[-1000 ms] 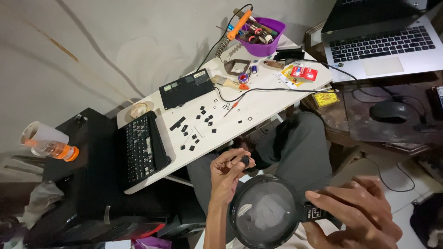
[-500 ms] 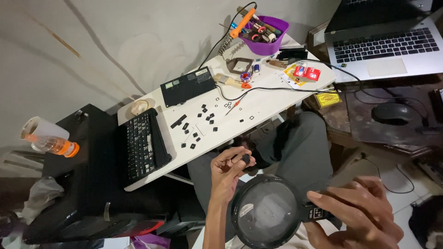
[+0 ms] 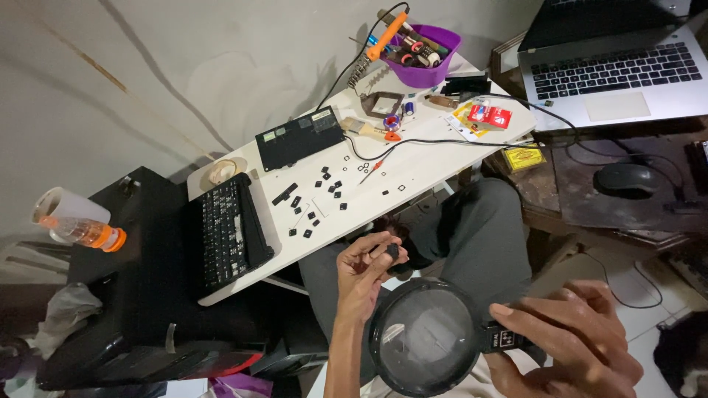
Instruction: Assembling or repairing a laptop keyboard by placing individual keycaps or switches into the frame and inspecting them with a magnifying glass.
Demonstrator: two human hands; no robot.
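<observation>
So the left hand (image 3: pixel 365 267) has a small black keycap (image 3: pixel 392 251) pinched between thumb and fingertips, the other fingers loosely curled; it's held up over the lap, just above the rim of the magnifying glass (image 3: pixel 425 337); the right hand (image 3: pixel 571 346) is wrapped around the magnifier's black handle, fingers closed on it, lens sitting low and flat-ish under the cap.

If you're inspecting a cap like this, my take: keep the pinch on the edges so the underside clips aren't covered; bring the lens between your eye and the cap rather than below it; tilt the cap slowly toward the light instead of moving the glass around; and do it over your lap or the table so a slip doesn't send the thing to the floor; those caps vanish.

The surface is a narrow white table (image 3: pixel 428 166); loose black keycaps (image 3: pixel 324 193) are scattered across the middle, well apart from the hand; a stripped black keyboard (image 3: pixel 225 236) lies at the near left end, partly on a black case; a flat black battery pack (image 3: pixel 299 138) sits further up; then a purple bowl (image 3: pixel 424 55) of tools with an orange-handled soldering iron (image 3: pixel 387 35) sticking out, its cable trailing over the top.

Room-wise: an open laptop (image 3: pixel 619 70) upper right, a black mouse (image 3: pixel 627 177) on a dark wooden desk, a bottle with an orange cap (image 3: pixel 81 230) at left; plain grey wall behind.
</observation>
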